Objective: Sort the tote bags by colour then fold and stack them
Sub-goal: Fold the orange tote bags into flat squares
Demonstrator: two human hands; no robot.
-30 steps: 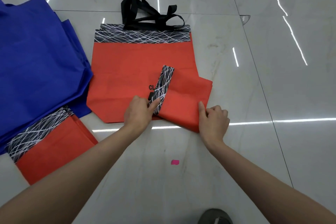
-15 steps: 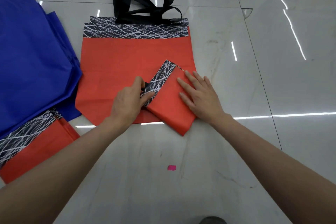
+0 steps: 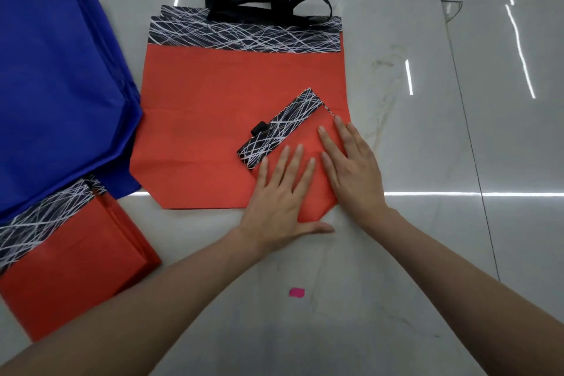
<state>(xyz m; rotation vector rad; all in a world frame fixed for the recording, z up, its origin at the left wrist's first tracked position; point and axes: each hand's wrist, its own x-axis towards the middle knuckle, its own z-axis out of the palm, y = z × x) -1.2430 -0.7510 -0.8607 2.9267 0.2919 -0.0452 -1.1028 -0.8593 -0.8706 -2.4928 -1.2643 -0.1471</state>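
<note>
Where everything lies, the floor (image 3: 427, 253): pale glossy stone tiles with thin dark joints and bright streaks of reflected light.
Blue tote bags (image 3: 55, 85): a big heap of blue fabric to the left of the flat red tote bag, meeting its left edge; how many bags there are I cannot tell.
Flat red tote bag (image 3: 213, 94): spread out on the floor in the middle, with a black band of white scribbled lines (image 3: 244, 36) along its far edge.
Red stack (image 3: 70, 265): folded red bags with the same kind of band, to the near-left of the flat red tote bag and apart from it; blue fabric covers part of its far end.
Folded red bag (image 3: 308, 137): a small tilted packet on the near-right corner of the flat red tote bag; its near tip goes past that bag's near edge.
Black handles (image 3: 244, 11): tangled just beyond the far edge of the flat red tote bag.
Left hand (image 3: 280, 195): lies flat on the near part of the folded red bag, fingers straight and spread, thumb on the floor; grip released.
Right hand (image 3: 351, 168): lies flat on the right side of the folded red bag, fingers straight; grip released, holding nothing.
Pink scrap (image 3: 297, 292): on the floor, well nearer the person than the flat red tote bag.
</note>
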